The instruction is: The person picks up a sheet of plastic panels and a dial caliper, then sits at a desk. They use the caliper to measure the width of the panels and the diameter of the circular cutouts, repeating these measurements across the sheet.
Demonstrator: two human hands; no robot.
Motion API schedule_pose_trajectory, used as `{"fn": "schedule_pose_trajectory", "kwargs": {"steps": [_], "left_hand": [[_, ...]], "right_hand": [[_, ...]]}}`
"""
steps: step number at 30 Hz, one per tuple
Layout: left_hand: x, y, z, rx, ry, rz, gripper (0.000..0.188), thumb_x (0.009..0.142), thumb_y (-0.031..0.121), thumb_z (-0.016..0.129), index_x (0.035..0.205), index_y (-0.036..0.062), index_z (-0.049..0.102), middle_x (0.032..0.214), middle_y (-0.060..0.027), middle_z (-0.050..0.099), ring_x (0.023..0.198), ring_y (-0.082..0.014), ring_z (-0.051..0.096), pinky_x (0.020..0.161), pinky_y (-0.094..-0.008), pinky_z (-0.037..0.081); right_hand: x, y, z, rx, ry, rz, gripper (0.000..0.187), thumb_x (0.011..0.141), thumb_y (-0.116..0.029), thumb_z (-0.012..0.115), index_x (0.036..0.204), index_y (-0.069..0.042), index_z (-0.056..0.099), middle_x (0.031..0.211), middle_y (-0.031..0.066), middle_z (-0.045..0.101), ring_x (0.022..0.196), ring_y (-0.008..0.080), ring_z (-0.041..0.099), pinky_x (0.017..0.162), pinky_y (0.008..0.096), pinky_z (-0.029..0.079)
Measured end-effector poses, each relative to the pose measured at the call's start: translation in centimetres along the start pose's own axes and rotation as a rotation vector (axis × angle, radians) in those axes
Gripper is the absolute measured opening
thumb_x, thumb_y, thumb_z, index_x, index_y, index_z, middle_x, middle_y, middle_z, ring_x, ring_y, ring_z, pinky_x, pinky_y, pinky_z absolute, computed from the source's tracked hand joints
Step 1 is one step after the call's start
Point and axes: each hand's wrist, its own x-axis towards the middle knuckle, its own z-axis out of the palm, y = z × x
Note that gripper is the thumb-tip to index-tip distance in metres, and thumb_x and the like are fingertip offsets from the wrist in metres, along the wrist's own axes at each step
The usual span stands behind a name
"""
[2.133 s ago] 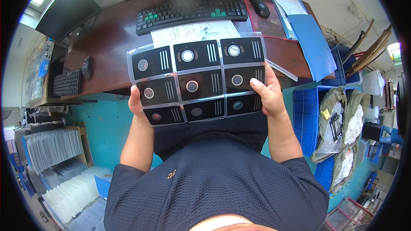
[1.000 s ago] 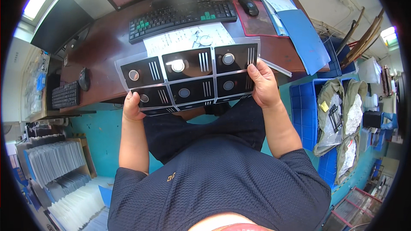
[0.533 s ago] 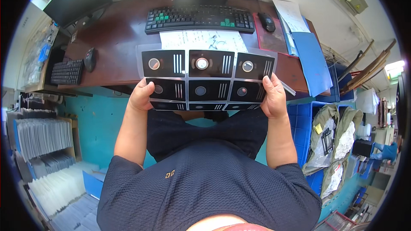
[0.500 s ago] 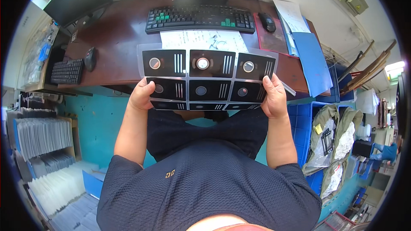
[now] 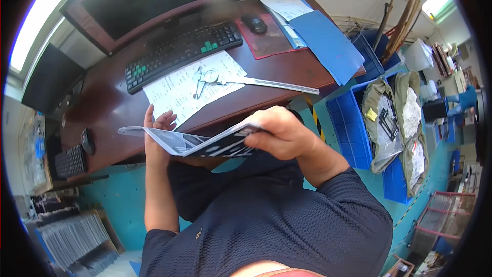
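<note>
A clear plastic sheet with printed black panels (image 5: 225,142) is bent into a shallow V in front of my body, seen almost edge-on. My right hand (image 5: 281,132) pinches its right end between thumb and fingers. Behind the sheet's left part, my left hand (image 5: 160,123) has its fingers stretched apart. The sheet crosses in front of that palm, and I cannot tell whether they touch. Beyond the hands, a dial caliper (image 5: 210,76) lies on a paper of handwritten notes (image 5: 169,90) on the brown desk (image 5: 110,95).
A black keyboard (image 5: 179,54) with some green keys stands below a monitor (image 5: 159,5). To its right are a mouse (image 5: 254,23) on a red pad and a blue folder (image 5: 328,46). Blue crates (image 5: 348,128) with bagged parts stand at right. A rack of sheets (image 5: 77,238) is lower left.
The sheet went from facing me flat between both hands to bent and edge-on. My left hand let go and spread its fingers. The view turned, uncovering the caliper.
</note>
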Motion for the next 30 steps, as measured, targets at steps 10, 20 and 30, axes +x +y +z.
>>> {"fn": "schedule_pose_trajectory", "kwargs": {"steps": [10,20,30], "left_hand": [[-2.4,-4.4,0.2,-0.1,0.156,0.017,0.064,0.1,0.034,0.053,0.153,0.0051,0.03,0.154,-0.0134,0.039,0.139,-0.0295,0.04,0.117,-0.0459,0.031],[-4.5,3.4,5.6,-0.283,-0.235,-0.135,0.065,0.092,0.041,0.067,0.14,0.0012,0.048,0.134,-0.015,0.059,0.117,-0.0264,0.061,0.104,-0.0385,0.047],[-4.3,3.5,2.0,-0.335,-0.33,0.028,0.044,0.089,0.026,0.075,0.125,0.0051,0.06,0.129,-0.0148,0.062,0.123,-0.0324,0.057,0.106,-0.0498,0.043]], "right_hand": [[1.0,-1.2,0.2,0.132,-0.059,0.069,0.014,0.097,-0.012,0.064,0.107,-0.002,0.063,0.082,0.0118,0.067,0.073,0.0248,0.069,0.068,0.0318,0.053],[1.7,0.0,1.3,0.247,-0.07,0.037,0.016,0.098,-0.015,0.063,0.106,-0.001,0.062,0.086,0.0111,0.064,0.075,0.0249,0.067,0.068,0.0325,0.051],[0.6,1.9,-0.2,0.238,-0.003,0.063,0.019,0.1,-0.018,0.061,0.106,0.0,0.062,0.086,0.0077,0.064,0.078,0.0203,0.064,0.071,0.0312,0.051]]}}
